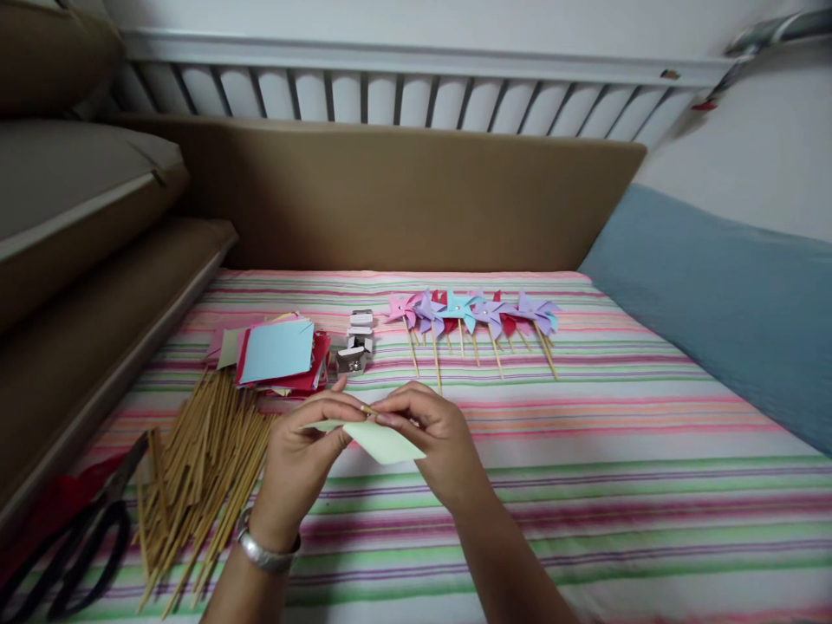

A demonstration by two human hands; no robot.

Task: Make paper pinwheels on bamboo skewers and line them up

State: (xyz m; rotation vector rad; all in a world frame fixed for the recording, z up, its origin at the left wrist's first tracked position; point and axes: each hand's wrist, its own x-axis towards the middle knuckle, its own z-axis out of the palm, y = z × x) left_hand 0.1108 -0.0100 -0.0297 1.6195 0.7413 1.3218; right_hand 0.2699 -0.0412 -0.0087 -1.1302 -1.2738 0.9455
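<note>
Pale green paper [383, 443], partly folded over, is pinched between the thumb and fingers of my left hand [302, 451]. My right hand [432, 438] is closed at the paper's upper edge, its thumb and index finger meeting the left fingertips. Between the fingertips shows a short bit of wooden stick [368, 410]; its remaining length is hidden. Beyond my hands lie several finished paper pinwheels [460, 308] on sticks, in pink, purple, blue and red. Small open boxes [352, 360] stand near my left fingers, the closest holding small shiny pieces.
A pile of wooden sticks [208, 468] lies left of my left hand, below a stack of coloured paper squares [276, 351]. Dark-handled scissors [97, 529] rest at the lower left. Cushions [84, 199] rise on the left, and a brown board [403, 199] stands behind the striped cloth [650, 494].
</note>
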